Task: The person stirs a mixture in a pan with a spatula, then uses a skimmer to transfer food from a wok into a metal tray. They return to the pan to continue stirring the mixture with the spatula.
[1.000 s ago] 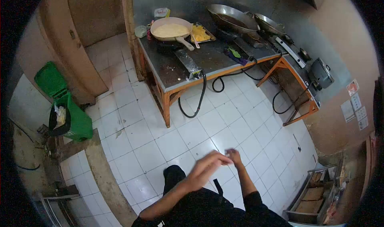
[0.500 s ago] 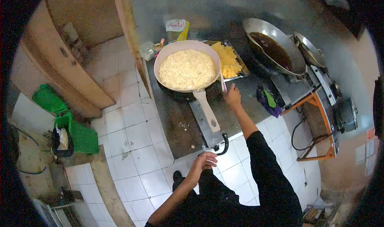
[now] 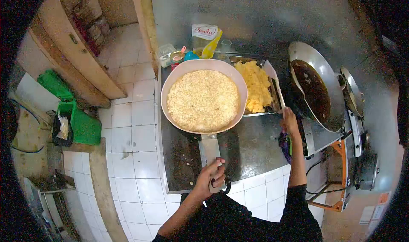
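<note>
a: pls, where is the pan (image 3: 242, 86) now?
b: it is on the near left part of the metal table (image 3: 255, 144), w/ its pan handle (image 3: 210, 146) pointing to the near side.
a: and the l. hand (image 3: 211, 176)?
b: it is closed around the near end of the pan handle, w/ the fingers curled over it.
a: ok. what is inside the pan?
b: one flat, round, pale yellow food layer (image 3: 202, 100), w/ rough surface. it covers most of the bottom.
a: the r. hand (image 3: 289, 121), is it open or closed?
b: it is closed on the near end of a pale spatula (image 3: 277, 82), approx. at the near right corner of the tray (image 3: 260, 113). the flat end of the spatula is at the far right part of the tray. i cannot tell if it is touching the tray.
a: what does the tray hold?
b: yellow food pieces (image 3: 255, 86), in a heap. the tray is just right of the pan.
a: other things, pls?
b: right of the tray is a big wok (image 3: 313, 56) w/ dark liquid (image 3: 313, 88). on the far side, behind the pan, a packet (image 3: 204, 41) stands upright; an open tin (image 3: 176, 58) & a clear tub (image 3: 166, 54) are to the left of it. a purple cloth (image 3: 284, 146) is near the table's near edge, btwn the r. forearm & the pan, partly hidden by this arm.
</note>
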Motion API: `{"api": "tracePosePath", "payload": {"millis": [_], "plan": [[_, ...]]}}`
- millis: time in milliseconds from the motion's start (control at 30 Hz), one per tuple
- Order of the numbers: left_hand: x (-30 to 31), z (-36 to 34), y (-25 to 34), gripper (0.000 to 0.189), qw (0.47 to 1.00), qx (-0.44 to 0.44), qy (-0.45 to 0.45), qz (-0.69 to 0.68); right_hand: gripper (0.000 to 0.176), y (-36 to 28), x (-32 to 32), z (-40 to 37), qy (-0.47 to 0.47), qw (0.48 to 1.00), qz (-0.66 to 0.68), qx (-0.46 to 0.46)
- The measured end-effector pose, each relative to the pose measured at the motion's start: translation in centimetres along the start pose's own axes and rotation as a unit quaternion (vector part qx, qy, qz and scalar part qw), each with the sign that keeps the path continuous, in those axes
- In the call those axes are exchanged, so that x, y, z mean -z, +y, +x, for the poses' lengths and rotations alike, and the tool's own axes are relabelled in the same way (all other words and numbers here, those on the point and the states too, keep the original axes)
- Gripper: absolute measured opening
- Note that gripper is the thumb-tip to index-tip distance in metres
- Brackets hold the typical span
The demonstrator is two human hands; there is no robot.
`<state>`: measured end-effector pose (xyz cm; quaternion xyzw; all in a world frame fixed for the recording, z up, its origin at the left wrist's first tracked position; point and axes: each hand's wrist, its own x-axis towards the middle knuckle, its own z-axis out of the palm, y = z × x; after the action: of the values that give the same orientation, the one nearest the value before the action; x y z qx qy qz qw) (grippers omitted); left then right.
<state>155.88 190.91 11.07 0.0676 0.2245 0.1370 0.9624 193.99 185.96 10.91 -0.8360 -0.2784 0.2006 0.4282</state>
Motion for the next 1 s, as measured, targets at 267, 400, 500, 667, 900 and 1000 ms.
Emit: {"api": "tracePosePath", "payload": {"millis": [267,400,500,667,900,1000], "plan": [[0.7,-1.1,-2.0,0.018,1.000,-0.015,-0.010,-0.017,0.031,-13.5,3.7,-11.7,-0.022,0.995,-0.087,0.041],[1.1,-1.2,-2.3,0.021,0.997,0.008,-0.026,-0.074,0.028,-25.0,2.7,-16.6,-0.129,0.927,-0.326,0.131],[1.0,-1.2,-2.7,0.022,0.998,-0.015,0.000,-0.065,0.027,-28.9,-1.4,-18.2,-0.172,0.812,-0.528,0.183],[0.3,-1.1,-2.9,0.027,0.994,-0.031,0.086,-0.055,0.022,-26.1,-7.8,-18.2,-0.186,0.813,-0.517,0.192],[-0.1,-1.5,-3.6,0.031,0.988,-0.076,0.137,-0.013,0.026,-23.7,-12.1,-19.4,-0.113,0.854,-0.477,0.174],[-0.9,-2.3,-3.3,0.031,0.983,-0.102,0.155,0.010,0.027,-23.2,-13.5,-17.3,-0.103,0.856,-0.460,0.211]]}}
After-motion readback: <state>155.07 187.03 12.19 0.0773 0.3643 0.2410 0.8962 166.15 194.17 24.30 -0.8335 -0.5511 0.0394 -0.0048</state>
